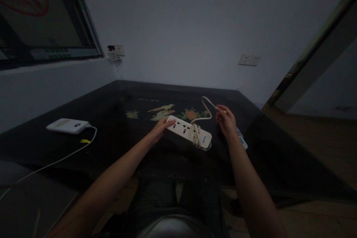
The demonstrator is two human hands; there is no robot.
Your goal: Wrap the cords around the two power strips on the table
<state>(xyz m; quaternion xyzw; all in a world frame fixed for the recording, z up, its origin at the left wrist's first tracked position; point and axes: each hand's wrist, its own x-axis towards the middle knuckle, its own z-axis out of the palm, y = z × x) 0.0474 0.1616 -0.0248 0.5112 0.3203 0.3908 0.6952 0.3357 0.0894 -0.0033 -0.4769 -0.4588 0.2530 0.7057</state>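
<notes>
My left hand (161,128) grips the left end of a white power strip (178,126), thumb on top of its socket face. The strip is tilted, its right end lower, above the dark table. Several turns of a pale cord (197,135) are wound around its right part. From these turns a loose length rises and bends over to my right hand (225,119), whose fingers are pinched on the cord. Whether the plug is inside those fingers is hidden. Partly behind my right forearm lies a white and blue object (242,141), its kind unclear.
A white power bank-like device (67,126) with a cable sits at the table's left, near a small yellow piece (85,141). The dark table (134,95) bears a bird-and-flower picture. Wall sockets (249,60) are behind it; another socket box (114,55) hangs in the left corner.
</notes>
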